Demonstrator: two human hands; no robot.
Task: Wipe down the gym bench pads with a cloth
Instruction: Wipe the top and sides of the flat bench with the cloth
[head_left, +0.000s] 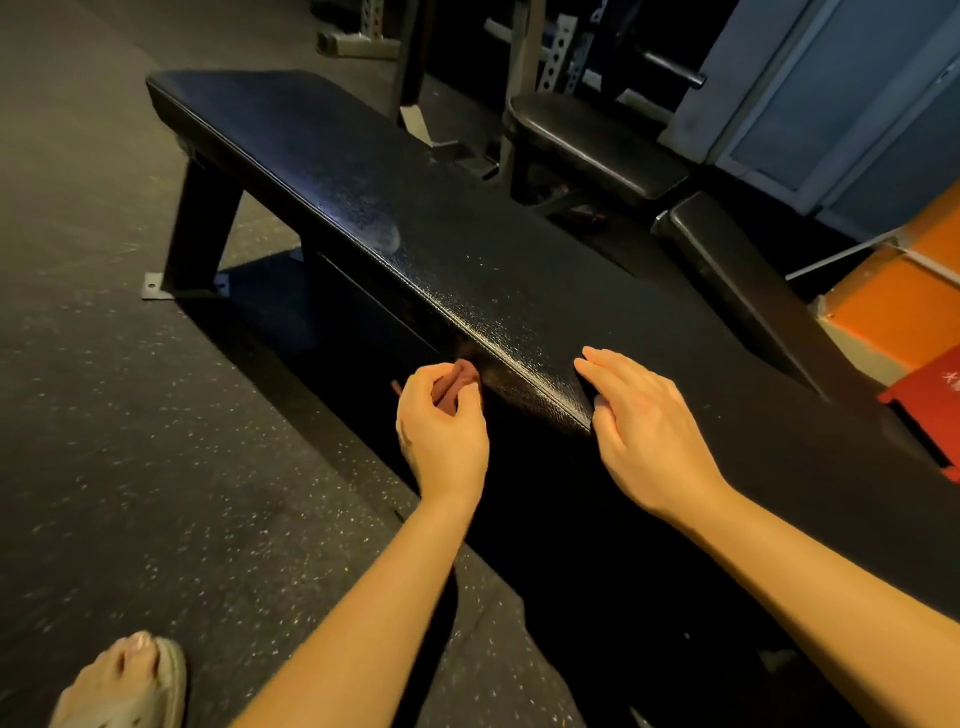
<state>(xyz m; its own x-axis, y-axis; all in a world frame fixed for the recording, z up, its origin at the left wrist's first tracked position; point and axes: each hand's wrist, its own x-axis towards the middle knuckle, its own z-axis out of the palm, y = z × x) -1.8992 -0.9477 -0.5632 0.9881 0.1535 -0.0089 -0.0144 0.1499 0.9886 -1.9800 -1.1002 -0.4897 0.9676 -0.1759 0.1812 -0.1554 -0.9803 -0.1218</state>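
A long black flat bench pad (332, 176) with a shiny pebbled surface runs from the upper left toward me. A matte black cloth (727, 395) lies draped over its near end and hangs down the left side. My right hand (639, 421) rests flat on the cloth's far edge, fingers straight and together. My left hand (441, 421) is at the pad's left side edge with fingers curled and thumb against fingertips. It appears to pinch the dark cloth's hanging edge, though the darkness hides the contact.
A second small pad (597, 145) and an inclined pad (737, 270) stand behind the bench to the right, among rack uprights (524, 57). A red box (930, 400) and orange wall (893, 301) are at the right. Speckled rubber floor (130, 415) lies left; my sandalled foot (130, 680) is at the bottom left.
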